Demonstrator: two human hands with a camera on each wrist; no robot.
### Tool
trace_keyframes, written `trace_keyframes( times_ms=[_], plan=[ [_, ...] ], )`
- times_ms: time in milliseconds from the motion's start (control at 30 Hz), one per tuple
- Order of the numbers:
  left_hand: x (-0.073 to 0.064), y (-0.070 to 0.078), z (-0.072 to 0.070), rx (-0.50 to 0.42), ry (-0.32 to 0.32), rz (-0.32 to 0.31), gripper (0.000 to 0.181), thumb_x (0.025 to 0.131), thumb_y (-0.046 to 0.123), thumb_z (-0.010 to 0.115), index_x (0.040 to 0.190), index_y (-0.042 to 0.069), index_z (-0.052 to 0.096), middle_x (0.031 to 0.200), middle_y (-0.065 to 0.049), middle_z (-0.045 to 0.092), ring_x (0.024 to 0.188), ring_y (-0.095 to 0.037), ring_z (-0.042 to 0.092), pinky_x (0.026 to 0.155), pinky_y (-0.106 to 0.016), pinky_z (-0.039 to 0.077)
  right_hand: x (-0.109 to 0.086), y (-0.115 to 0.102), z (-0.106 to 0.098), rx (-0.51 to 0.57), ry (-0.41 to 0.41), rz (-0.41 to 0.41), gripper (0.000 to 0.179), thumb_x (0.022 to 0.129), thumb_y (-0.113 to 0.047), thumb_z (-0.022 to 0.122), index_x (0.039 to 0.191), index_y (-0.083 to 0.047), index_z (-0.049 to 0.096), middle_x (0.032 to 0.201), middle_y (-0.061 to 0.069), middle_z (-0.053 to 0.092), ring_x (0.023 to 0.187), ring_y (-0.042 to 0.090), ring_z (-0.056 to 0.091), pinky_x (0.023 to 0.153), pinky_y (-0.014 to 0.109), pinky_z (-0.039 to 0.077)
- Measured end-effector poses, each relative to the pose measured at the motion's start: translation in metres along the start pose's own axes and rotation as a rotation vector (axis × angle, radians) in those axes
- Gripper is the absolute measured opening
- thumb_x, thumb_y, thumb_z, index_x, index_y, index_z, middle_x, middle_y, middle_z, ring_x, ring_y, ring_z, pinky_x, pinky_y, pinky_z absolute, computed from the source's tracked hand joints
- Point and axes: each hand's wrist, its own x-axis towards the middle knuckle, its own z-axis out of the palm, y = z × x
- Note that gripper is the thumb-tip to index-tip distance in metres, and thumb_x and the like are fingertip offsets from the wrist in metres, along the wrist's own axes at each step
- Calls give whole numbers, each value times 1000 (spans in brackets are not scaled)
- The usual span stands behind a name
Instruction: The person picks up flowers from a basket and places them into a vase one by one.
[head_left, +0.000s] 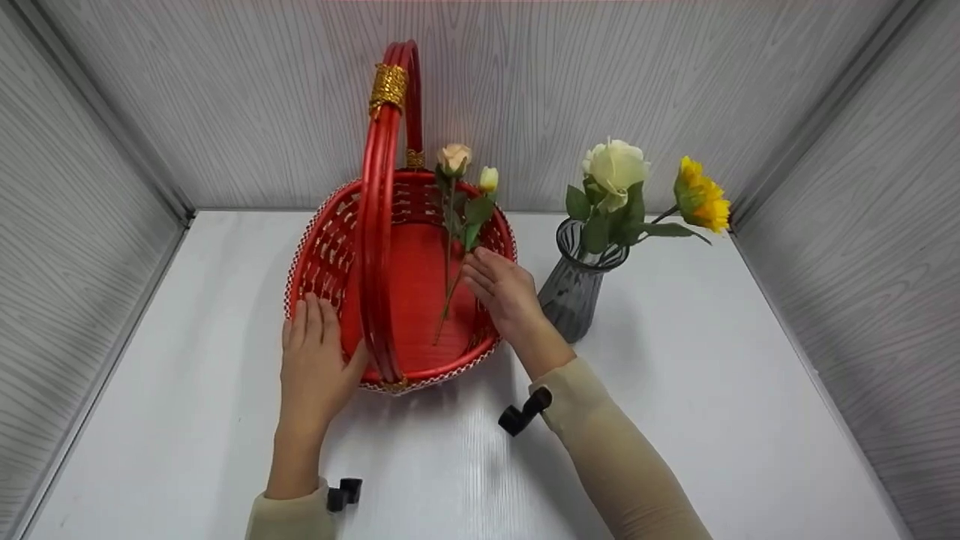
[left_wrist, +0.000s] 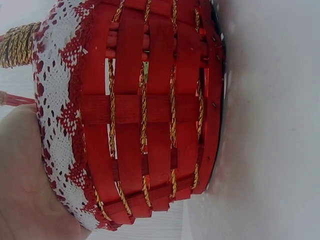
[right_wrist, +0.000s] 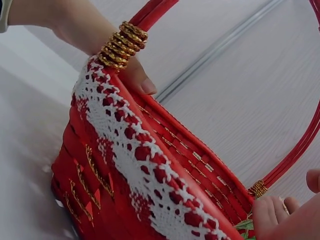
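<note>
A round red woven basket [head_left: 409, 300] with a tall hoop handle stands on the white table. My left hand [head_left: 311, 367] rests on its near left rim, fingers straight and thumb pointing toward the handle. The lace-trimmed rim [left_wrist: 57, 115] passes beside that palm in the left wrist view. Inside the basket lean a peach rose [head_left: 454, 159] and a pale yellow bud [head_left: 488, 179], their stems crossing low down. Over the right rim reaches my right hand [head_left: 510, 292], fingers extended beside the leaves and stems; no grip on them shows.
Right of the basket, close to my right forearm, a grey ribbed glass vase [head_left: 574, 296] holds a cream rose [head_left: 616, 171] and a yellow flower [head_left: 701, 196] that leans out to the right. Grey wood-grain panels [head_left: 270, 97] border the table at the back and sides.
</note>
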Motion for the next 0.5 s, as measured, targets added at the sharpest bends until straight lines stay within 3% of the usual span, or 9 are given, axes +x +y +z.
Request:
trace_keyframes(
  times_ms=[167,500],
  plan=[
    [-1,0,0,-4,-11,-7,80,97,44,49,151,-11,28,160,-31,22,151,-45,15,122,-57,8,8,-1,1,-21,1,62,48,104,-18,50,148,1,43,149,21,49,138,30,48,114,39,39],
    [0,0,-2,5,-15,-11,82,97,46,48,152,-11,26,160,-30,20,151,-44,14,123,-56,8,26,3,3,-57,-40,130,63,102,-25,54,155,-2,28,160,19,30,149,29,30,122,39,25]
  ],
)
